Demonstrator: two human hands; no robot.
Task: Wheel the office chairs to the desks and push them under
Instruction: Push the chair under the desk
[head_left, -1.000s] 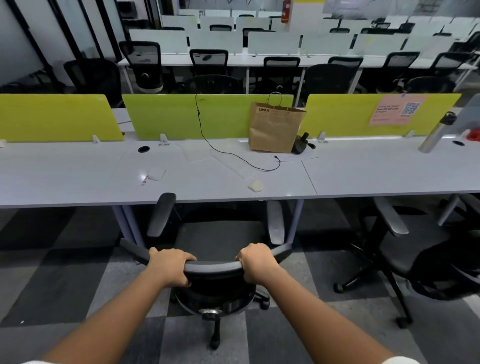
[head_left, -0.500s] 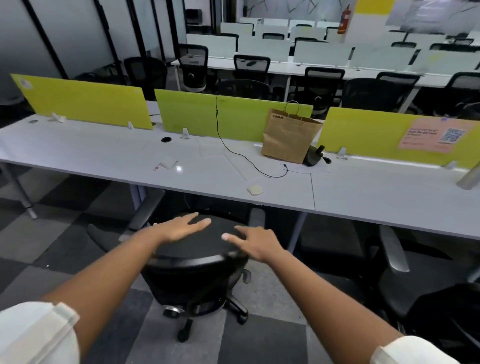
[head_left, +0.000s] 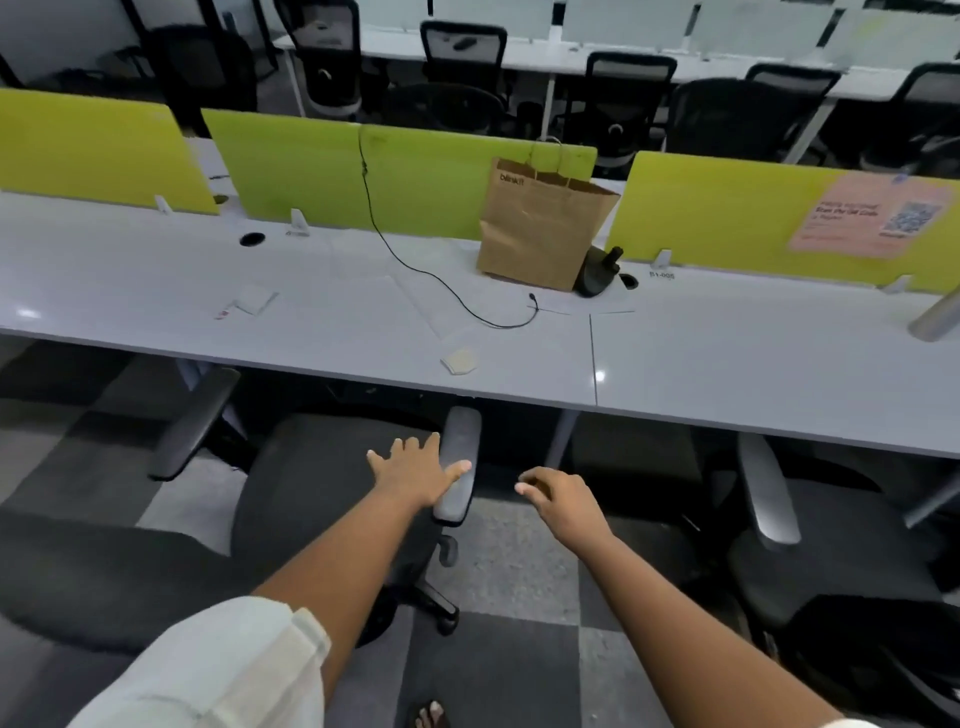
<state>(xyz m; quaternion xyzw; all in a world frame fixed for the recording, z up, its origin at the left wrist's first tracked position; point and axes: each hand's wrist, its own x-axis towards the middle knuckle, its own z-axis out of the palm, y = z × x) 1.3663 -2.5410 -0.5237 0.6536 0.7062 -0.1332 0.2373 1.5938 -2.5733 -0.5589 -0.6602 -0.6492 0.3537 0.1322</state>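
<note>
Head view: two black office chairs are sitting at the white desk (head_left: 727, 374). The nearer chair (head_left: 332, 478) is partly under it; the second chair (head_left: 831, 561) is standing to its right. The left hand (head_left: 415, 475), fingers spread, is resting on an armrest (head_left: 460, 467). The right hand (head_left: 563, 499) is hovering loosely curled, holding nothing. One paper bag (head_left: 540, 228) and one cable (head_left: 415, 265) are lying on the desk.

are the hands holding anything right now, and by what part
Nothing is held. The left hand is open, fingers spread, at the chair's right armrest. The right hand hangs loosely curled and empty.
</note>
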